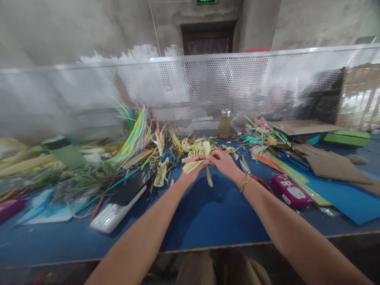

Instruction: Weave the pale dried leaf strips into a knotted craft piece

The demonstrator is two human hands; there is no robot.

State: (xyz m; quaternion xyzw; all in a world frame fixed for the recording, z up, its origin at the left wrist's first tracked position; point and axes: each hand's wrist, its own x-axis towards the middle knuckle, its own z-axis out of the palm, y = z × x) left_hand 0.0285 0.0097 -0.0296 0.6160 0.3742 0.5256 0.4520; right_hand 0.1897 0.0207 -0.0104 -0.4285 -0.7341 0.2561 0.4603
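Note:
Near the centre of the table, both hands meet over pale yellow-green strips that look like corn husk [192, 167]. My left hand [190, 178] is closed on them, with one flat strip lying across its fingers and another hanging below. The fingertips of my right hand [224, 163] pinch the same strips from the other side, so the exact grip is partly hidden. Just beyond the hands is a loose heap of similar husk pieces [194, 146]. Scissors [246, 167] with red handles lie beside my right wrist, which wears a gold bracelet.
A bundle of coloured pipe cleaners [138, 130] stands at the back left. A lidded bottle [225, 126] is near the perforated metal screen [204, 83]. A magenta device [291, 191], blue sheets [341, 198] and cardboard [335, 166] lie right; a black-and-clear case [124, 202] lies left.

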